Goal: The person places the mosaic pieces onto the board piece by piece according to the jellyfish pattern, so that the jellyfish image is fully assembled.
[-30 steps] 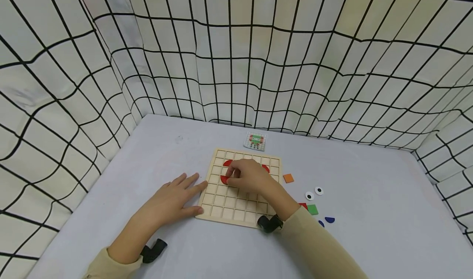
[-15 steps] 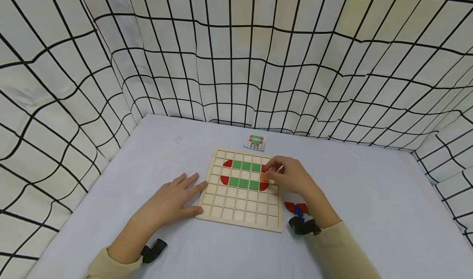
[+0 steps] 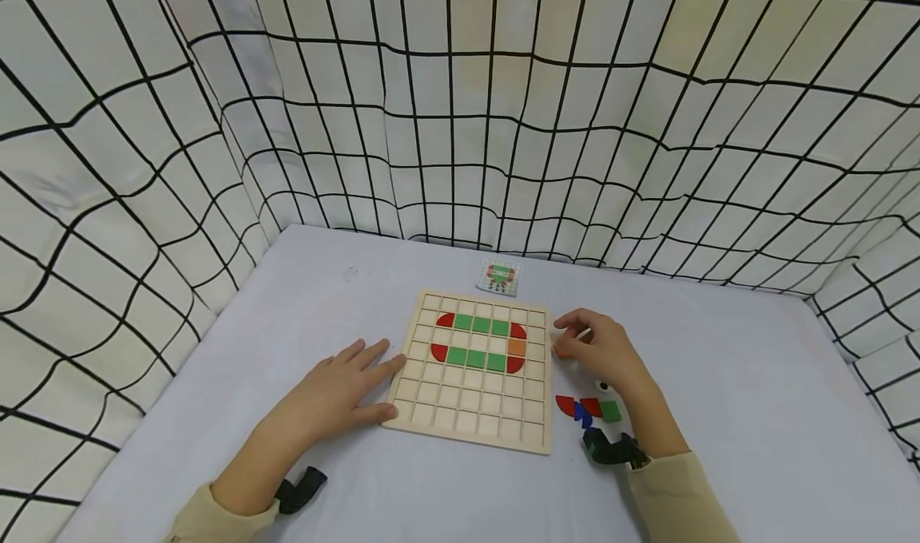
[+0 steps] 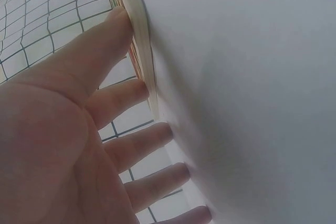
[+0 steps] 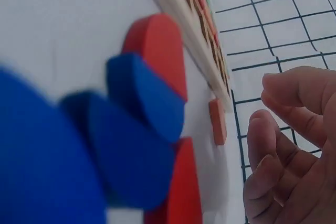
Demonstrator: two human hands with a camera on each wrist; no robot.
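Observation:
A wooden grid board [image 3: 469,402] lies on the white table. Red quarter-round pieces [image 3: 517,332], green squares [image 3: 482,325] and one orange square [image 3: 517,346] sit in its cells. My left hand [image 3: 338,391] lies flat with fingers spread, thumb and index finger touching the board's left edge. To the right of the board is my right hand [image 3: 596,347], its fingers bent and its thumb apart from the index finger. Just by those fingertips, another orange square [image 5: 218,121] rests on the table, not touched in the right wrist view.
Loose red pieces [image 3: 565,406], blue half-rounds [image 3: 583,417], a green square [image 3: 610,411] and a white round piece with a black dot [image 3: 603,385] lie near the right wrist. A small pattern card [image 3: 499,278] is behind the board. Black-lined netting [image 3: 460,140] encloses the table.
My right hand has gone from the board's left red piece to its right side, leaving an orange square in a cell, then off the board to the right. The left hand stays put.

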